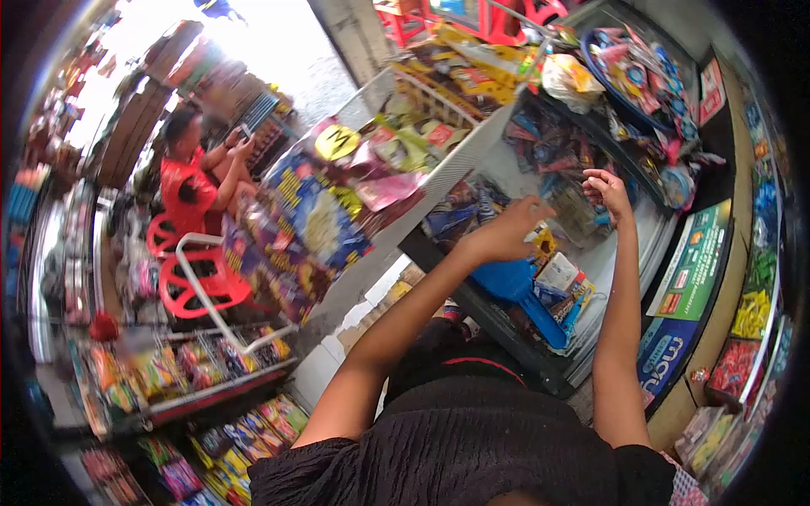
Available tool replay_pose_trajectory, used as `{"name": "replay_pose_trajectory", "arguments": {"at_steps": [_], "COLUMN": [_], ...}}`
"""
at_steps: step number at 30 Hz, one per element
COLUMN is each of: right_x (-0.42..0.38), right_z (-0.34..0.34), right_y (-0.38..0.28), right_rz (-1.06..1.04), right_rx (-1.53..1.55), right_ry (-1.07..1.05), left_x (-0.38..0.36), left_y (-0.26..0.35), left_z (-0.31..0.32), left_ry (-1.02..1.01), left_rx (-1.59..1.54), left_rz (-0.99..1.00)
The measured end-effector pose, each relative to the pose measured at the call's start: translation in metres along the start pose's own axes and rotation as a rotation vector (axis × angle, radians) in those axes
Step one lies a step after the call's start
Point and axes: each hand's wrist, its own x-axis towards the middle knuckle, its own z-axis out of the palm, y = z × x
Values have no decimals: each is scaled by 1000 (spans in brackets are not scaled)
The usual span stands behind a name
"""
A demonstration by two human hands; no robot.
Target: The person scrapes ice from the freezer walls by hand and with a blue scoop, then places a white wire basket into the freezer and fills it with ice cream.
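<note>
Both my hands are over a glass-topped display case (pixel 620 282) filled with small wrapped packets. My left hand (pixel 510 229) reaches in from the left, palm down with its fingers loosely stretched; nothing shows in it. Just below it is a blue plastic scoop (pixel 509 282), its handle pointing toward me. Beside the scoop sit a white and red packet (pixel 558 274) and a yellow packet (pixel 544 243). To the right, my right hand (pixel 609 192) is raised above dark wrapped packets (pixel 548 148), its fingers half bent and apart, with nothing visible in them.
A blue basin (pixel 603 72) of wrapped sweets stands at the far right. Left of the case, a white wire rack (pixel 456 173) bears snack bags (pixel 316 215). Beyond it a person in a red shirt (pixel 187 190) holds a phone, near a red plastic chair (pixel 198 282). Packed shelves (pixel 742 371) line the right.
</note>
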Motion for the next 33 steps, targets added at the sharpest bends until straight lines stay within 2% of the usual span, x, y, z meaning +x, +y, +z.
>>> {"name": "replay_pose_trajectory", "arguments": {"at_steps": [2,6,7,9,11,12,15,17,19,20,21,24,25,28,32,33], "right_x": [-2,9,7,15,16,19,34,37,42,47,48,52,53,59,64,66], "right_z": [19,40,46,46,46,43,33,33,36,39,46,75,87,116,129,130], "right_y": [-35,-86,-103,-129,-152,-164,-193,-215,-234,-244,-255,-278,-283,-292,-297,-299], "right_rz": [-13,-137,-152,-174,-187,-216,-264,-335,-380,-401,-419,-442,-440,-462,-443,-430], "right_rx": [-74,-164,-229,-297,-318,-342,-358,-364,-339,-360,-383,-447,-453,-527,-586,-584], "right_ry": [-222,-397,-361,-376,-290,-302,-243,-180,-119,-134,-152,-157,-158,-274,-246,-232], "left_x": [-23,-78,-93,-129,-163,-184,-239,-281,-306,-297,-281,-276,-276,-270,-274,-274], "left_y": [33,95,116,154,177,190,173,138,105,102,107,93,90,90,106,108], "left_z": [-24,-79,-99,-139,-173,-187,-217,-232,-230,-223,-213,-210,-211,-216,-222,-225], "left_ry": [-99,46,70,272,539,685,1247,1272,1320,1314,1338,1234,1235,1300,1357,1319], "left_rx": [39,210,253,370,574,536,471,421,63,4,-123,-635,-641,-955,-991,-959], "left_rz": [20,-14,-53,-12,-22,-207,-505,-670,-775,-784,-761,-483,-484,-172,-193,-202]}}
